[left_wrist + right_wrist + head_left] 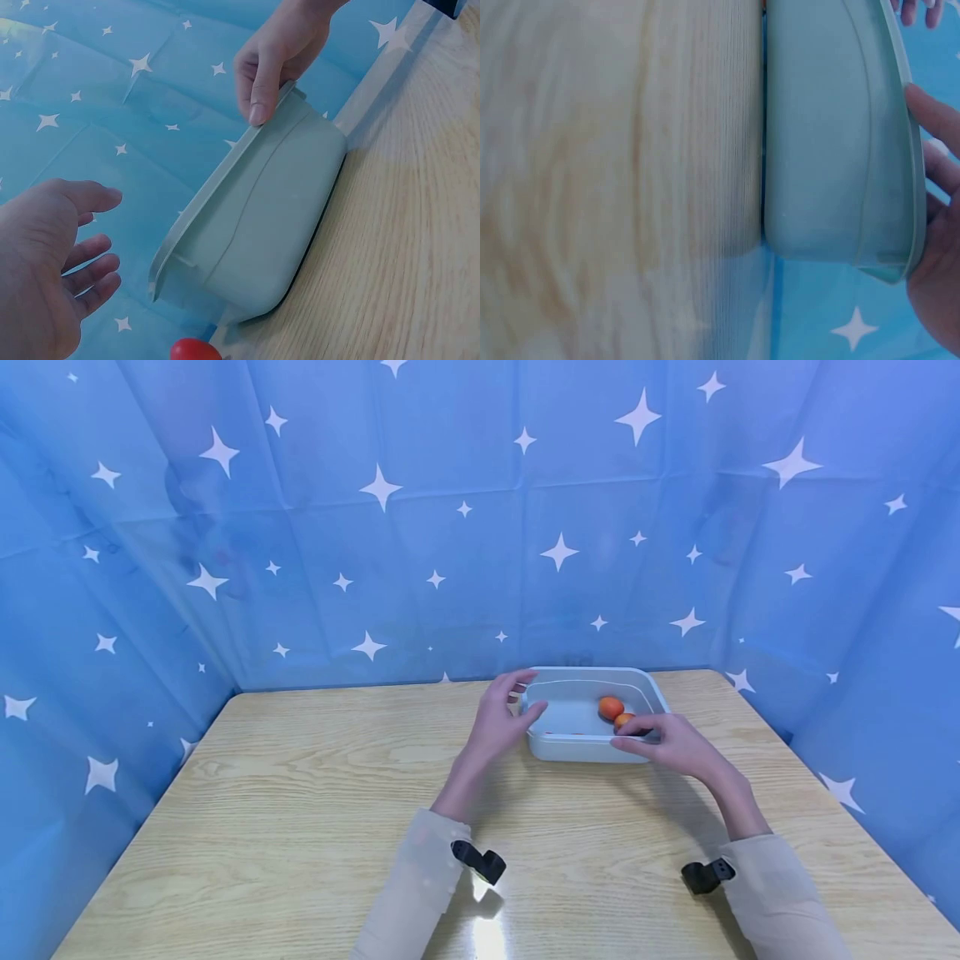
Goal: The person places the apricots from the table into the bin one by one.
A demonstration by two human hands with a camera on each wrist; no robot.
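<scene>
A pale plastic bin (585, 748) stands at the far right of the table. Inside lie two orange-red tomatoes (611, 707), one partly covered by my right hand (667, 743). That hand grips the bin's near rim, its thumb on the outer wall and its fingers reaching over the edge. My left hand (504, 714) is by the bin's left end, fingers spread and bent with nothing between them. In the left wrist view, the left hand (64, 262) appears apart from the bin (262, 202), and a red tomato (195, 349) shows past the bin's end.
The bin rests on a wooden table (300, 793) near its far edge. A blue curtain with white stars (450, 568) hangs behind the table and along both sides. Small black cameras (480, 862) sit on both sleeves.
</scene>
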